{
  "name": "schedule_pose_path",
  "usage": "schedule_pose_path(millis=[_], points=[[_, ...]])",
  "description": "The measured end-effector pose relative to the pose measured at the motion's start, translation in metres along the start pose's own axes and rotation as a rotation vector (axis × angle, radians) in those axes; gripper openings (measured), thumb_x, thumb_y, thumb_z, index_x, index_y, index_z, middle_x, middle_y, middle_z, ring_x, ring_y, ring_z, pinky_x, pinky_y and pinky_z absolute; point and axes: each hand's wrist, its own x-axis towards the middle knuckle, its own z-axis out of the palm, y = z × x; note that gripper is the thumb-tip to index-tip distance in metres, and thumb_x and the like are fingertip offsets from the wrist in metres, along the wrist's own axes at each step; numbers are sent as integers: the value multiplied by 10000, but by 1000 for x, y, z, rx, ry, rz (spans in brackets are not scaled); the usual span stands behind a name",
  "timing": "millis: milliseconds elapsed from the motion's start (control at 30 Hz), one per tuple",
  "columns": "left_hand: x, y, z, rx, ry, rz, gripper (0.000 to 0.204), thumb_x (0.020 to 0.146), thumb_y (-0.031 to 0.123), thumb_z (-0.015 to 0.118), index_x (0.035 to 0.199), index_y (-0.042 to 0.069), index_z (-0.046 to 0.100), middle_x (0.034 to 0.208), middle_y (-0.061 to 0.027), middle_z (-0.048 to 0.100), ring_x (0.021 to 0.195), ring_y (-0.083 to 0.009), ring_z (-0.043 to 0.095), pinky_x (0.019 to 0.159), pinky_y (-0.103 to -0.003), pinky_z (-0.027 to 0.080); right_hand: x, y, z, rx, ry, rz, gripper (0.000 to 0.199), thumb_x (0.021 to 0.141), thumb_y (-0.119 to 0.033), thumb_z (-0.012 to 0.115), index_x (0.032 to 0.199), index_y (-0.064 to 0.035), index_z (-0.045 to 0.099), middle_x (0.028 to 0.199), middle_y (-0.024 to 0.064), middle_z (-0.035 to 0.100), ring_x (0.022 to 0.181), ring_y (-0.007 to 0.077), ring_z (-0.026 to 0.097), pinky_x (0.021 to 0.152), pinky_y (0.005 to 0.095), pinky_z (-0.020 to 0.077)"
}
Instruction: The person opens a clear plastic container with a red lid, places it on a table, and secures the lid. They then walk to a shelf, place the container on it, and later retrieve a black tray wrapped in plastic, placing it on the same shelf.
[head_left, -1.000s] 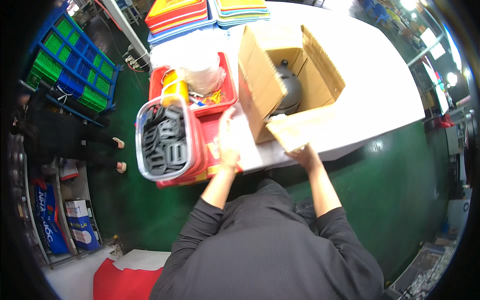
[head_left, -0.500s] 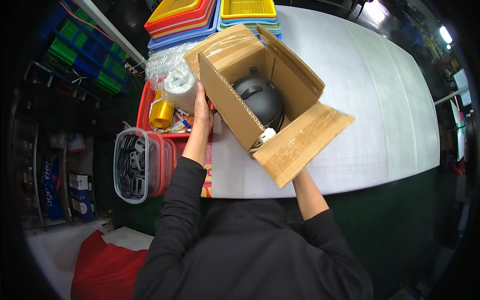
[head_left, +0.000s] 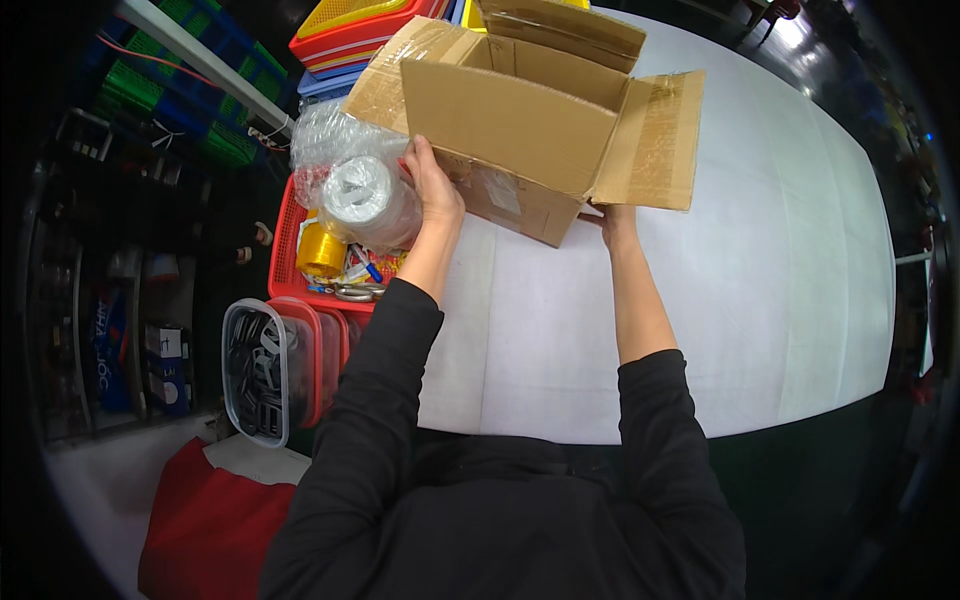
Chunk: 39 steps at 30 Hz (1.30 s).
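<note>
Left of the carton (head_left: 510, 130): clear tub (head_left: 281, 402), red basket (head_left: 283, 240), plastic roll (head_left: 358, 200). Your left hand (head_left: 436, 190) cups the carton's lower left corner, fingers part-curled. Carton sits tilted over the white table (head_left: 740, 300). At its right end, your right hand (head_left: 620, 225) is below the end flap (head_left: 655, 145); finger closure can't be told. Uneven support could tip it; swinging left could knock the roll.

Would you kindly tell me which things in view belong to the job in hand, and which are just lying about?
Seemingly in the job:
open cardboard box, held tilted
left hand and right hand, on the box
white table

Seemingly just lying about:
red basket
whitish roll
yellow roll
clear plastic wrap
clear tub of dark parts
stacked trays
</note>
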Motion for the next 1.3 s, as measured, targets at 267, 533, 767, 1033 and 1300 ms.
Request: schedule_pose_path(millis=[267,533,767,1033,1300], points=[[-17,-6,8,69,-13,26,525,932,413,392,1300,50,296,1294,-90,361,1196,-200,329,994,-331,271,10,-11,-6,19,15,-41,611,802,-531,534,1265,-153,407,1232,50,480,1108,248,493,783,461,479],[-31,3,-25,210,-26,-85,616,920,441,403,1381,116,156,1430,-84,182,1314,-244,181,1026,-495,212,38,8,0,155,98,-31,412,900,-363,416,1214,-102,470,1208,80,506,1132,221,459,868,451,425],[-177,65,-51,476,-185,233,447,902,105,461,1306,-1,302,1322,-143,375,1265,-244,335,996,-345,332,-34,61,-71,15,245,57,548,905,-312,393,1370,-48,273,1429,156,252,1258,283,365,991,409,374],[-293,215,-170,544,-319,726,371,775,-67,477,1143,-37,449,1100,-198,541,1051,-302,536,891,-385,432,-178,105,-24,-348,128,55,433,878,-145,435,1305,-101,374,1286,129,423,1101,241,482,859,385,435],[-185,334,-359,389,658,584,559,856,224,602,1300,14,335,1309,-173,384,1235,-251,359,1013,-354,291,-274,83,187,-335,-347,-290,370,850,-126,536,1204,-40,476,1152,101,512,996,160,530,778,299,459]])
